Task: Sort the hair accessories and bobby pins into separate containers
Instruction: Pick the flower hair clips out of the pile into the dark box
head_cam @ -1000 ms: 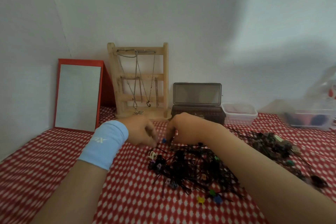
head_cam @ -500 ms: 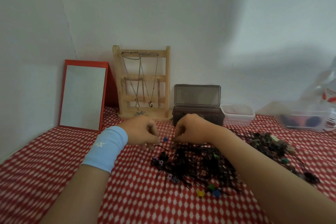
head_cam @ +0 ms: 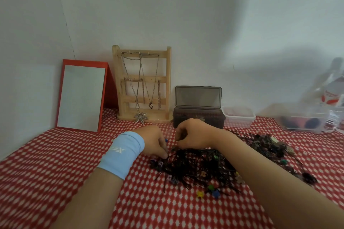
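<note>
Cannot tell whether the curled fingers of the left hand [head_cam: 151,141] or the right hand [head_cam: 193,134] pinch anything, with a small blue clip [head_cam: 166,140] just between them. Set at the far edge of the bobby pin pile [head_cam: 195,169] on the red checked cloth [head_cam: 55,154]. Behind, an open dark box [head_cam: 204,115], a clear tub [head_cam: 239,117] to its right.

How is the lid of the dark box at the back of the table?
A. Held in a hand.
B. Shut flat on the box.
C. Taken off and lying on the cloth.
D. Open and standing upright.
D: the lid stands upright at the rear edge of the dark box, leaving its top open.
</note>
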A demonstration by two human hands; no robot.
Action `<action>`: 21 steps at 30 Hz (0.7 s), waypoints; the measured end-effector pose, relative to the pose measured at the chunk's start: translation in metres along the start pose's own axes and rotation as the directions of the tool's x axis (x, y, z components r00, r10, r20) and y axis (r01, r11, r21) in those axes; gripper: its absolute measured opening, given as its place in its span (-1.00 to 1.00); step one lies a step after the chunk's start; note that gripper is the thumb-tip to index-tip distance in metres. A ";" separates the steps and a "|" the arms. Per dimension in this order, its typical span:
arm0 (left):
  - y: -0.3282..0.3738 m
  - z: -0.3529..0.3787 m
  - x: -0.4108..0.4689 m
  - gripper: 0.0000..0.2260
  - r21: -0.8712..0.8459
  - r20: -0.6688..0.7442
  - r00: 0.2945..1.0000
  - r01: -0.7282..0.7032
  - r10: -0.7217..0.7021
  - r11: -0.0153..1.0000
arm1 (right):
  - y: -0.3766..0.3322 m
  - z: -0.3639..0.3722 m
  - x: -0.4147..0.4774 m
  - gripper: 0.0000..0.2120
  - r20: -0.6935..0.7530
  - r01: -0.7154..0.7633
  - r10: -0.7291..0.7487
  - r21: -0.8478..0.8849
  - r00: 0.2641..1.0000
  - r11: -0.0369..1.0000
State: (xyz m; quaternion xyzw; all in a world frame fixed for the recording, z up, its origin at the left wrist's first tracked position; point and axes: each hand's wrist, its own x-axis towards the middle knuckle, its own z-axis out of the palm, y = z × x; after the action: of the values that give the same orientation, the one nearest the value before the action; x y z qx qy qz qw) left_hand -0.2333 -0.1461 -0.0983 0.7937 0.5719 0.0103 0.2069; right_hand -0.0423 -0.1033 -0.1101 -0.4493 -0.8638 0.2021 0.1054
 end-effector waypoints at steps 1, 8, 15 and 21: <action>0.000 0.000 0.000 -0.81 0.011 0.000 1.000 0.001 -0.001 1.000 | -0.001 0.001 0.001 -0.86 -0.012 0.010 -0.010 -0.011 1.000 1.000; -0.012 -0.008 -0.003 -0.82 -0.001 -0.105 0.994 0.001 -0.001 1.000 | -0.007 0.003 0.008 -0.75 0.064 0.062 -0.057 -0.095 0.996 0.993; -0.012 -0.017 -0.004 -0.83 -0.100 -0.257 0.966 -0.022 -0.004 0.995 | -0.005 0.005 0.012 -0.82 0.093 0.089 -0.078 -0.115 0.993 0.989; 0.003 -0.037 0.020 -0.83 -0.055 -0.296 0.955 -0.010 -0.007 0.998 | 0.012 -0.019 0.010 -0.81 0.022 0.061 -0.061 0.008 0.998 0.998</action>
State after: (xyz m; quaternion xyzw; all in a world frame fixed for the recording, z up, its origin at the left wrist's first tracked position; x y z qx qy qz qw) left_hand -0.2332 -0.1166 -0.0677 0.7776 0.5954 0.1450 0.1410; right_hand -0.0324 -0.0837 -0.0982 -0.4199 -0.8776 0.2068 0.1035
